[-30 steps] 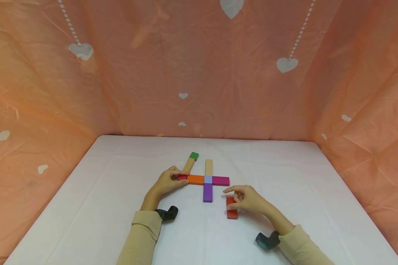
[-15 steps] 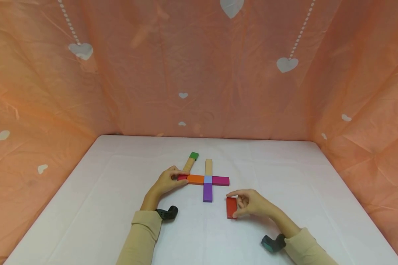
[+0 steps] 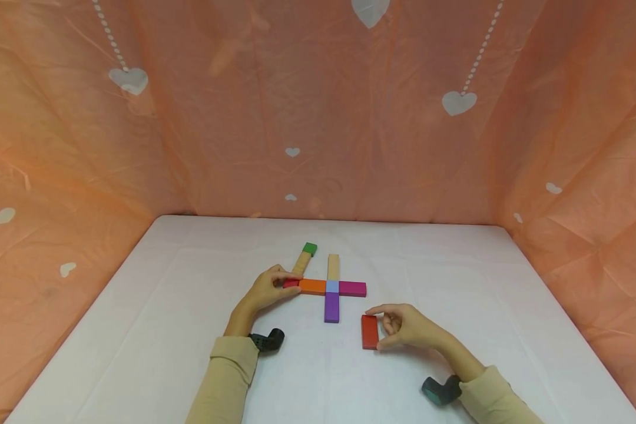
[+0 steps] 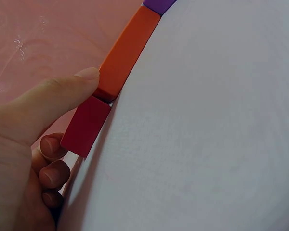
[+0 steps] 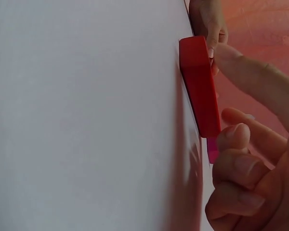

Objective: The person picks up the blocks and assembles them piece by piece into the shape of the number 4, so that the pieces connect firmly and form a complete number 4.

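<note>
My left hand (image 3: pixel 265 290) pinches a short crimson block (image 4: pixel 88 126) at the left end of a row lying flat. Its thumb tip is by the seam with the orange block (image 3: pixel 312 287). A pale blue square block (image 3: pixel 332 286) sits in the middle of a cross, with a magenta block (image 3: pixel 353 289) to the right, a purple block (image 3: pixel 331 308) in front and a plain wood block (image 3: pixel 333 267) behind. My right hand (image 3: pixel 409 325) is just right of a separate red block (image 5: pixel 200 86), thumb and index finger spread near its two ends. Whether they touch it, I cannot tell.
A plain wood piece (image 3: pixel 301 263) slants back from behind the left hand to a green block (image 3: pixel 310 248). White cloth covers the table (image 3: pixel 138 330). An orange curtain (image 3: pixel 318 106) with hearts hangs around it.
My right hand has drawn back to the right, off the top of the red block, which now shows whole and lies where it was. My left hand has stayed still.
</note>
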{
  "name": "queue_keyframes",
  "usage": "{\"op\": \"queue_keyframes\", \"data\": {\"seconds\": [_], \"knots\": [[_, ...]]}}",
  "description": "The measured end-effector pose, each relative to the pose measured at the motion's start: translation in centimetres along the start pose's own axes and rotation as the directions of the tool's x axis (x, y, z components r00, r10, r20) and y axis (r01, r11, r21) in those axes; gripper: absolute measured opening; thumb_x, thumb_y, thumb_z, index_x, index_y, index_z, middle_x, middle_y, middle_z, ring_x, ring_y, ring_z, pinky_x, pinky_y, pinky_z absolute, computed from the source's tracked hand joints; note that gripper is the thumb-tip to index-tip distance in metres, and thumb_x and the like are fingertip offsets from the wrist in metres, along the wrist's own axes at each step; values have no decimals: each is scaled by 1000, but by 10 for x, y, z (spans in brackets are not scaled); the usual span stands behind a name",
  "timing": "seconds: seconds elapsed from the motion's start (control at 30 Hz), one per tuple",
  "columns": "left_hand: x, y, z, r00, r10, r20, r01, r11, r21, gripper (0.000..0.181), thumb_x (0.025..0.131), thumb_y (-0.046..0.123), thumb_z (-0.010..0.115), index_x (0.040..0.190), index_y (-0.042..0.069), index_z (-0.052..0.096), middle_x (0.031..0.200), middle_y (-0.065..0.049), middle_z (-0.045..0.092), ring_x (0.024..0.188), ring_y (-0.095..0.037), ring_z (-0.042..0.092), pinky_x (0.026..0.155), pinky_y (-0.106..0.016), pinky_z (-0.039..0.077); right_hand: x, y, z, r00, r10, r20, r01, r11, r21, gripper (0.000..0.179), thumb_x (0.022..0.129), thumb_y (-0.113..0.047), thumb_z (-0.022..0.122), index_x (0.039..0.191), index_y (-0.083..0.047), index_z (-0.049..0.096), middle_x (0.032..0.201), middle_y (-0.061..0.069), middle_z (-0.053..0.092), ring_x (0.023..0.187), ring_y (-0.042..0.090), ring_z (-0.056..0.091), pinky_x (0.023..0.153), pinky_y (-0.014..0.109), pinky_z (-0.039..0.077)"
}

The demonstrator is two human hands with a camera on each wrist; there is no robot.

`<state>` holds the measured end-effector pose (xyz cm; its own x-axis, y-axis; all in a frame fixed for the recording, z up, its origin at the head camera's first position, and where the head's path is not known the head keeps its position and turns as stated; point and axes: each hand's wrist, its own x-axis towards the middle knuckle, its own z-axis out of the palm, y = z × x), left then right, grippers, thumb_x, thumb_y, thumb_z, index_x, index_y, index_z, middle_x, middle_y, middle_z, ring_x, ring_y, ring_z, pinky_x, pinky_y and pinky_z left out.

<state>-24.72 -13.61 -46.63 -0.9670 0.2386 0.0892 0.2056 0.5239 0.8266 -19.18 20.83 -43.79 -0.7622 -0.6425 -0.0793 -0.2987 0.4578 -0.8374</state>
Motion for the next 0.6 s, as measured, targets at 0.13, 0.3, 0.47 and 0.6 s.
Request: {"op": "queue_keyframes", "data": {"seconds": [0.13,0.3,0.47,0.6], "knots": [[0,-1,0,1000,-3,4,3,1000,-2,30,80,19,78,109,11,74,81,-4,49,78,-14,39,69,-23,32,0,-2,0,1000,1,1,-1,1000,4,55,73,-10,82,121,4,61,64,11,46,60,-2,41,56,17,36],[1,-2,0,1000,-3,2,3,1000,0,30,79,19,78,108,11,75,81,-4,49,78,-14,39,69,-23,32,-1,-3,1,1000,9,0,-9,1000,-1,53,73,-10,81,120,4,61,65,13,47,59,-2,41,56,16,36],[1,-3,1,1000,0,2,0,1000,3,30,80,19,78,108,11,75,81,-3,49,78,-13,38,69,-23,32,0,-2,2,1000,15,-8,-15,1000,0,53,73,-9,82,120,4,61,65,11,47,59,-2,41,56,16,36],[1,-2,0,1000,5,1,-5,1000,7,30,80,19,78,108,11,75,81,-3,48,78,-13,38,69,-23,32,0,-2,3,1000,14,-10,-14,1000,3,53,73,-9,81,120,4,61,65,10,47,59,-2,42,55,16,36]]}}
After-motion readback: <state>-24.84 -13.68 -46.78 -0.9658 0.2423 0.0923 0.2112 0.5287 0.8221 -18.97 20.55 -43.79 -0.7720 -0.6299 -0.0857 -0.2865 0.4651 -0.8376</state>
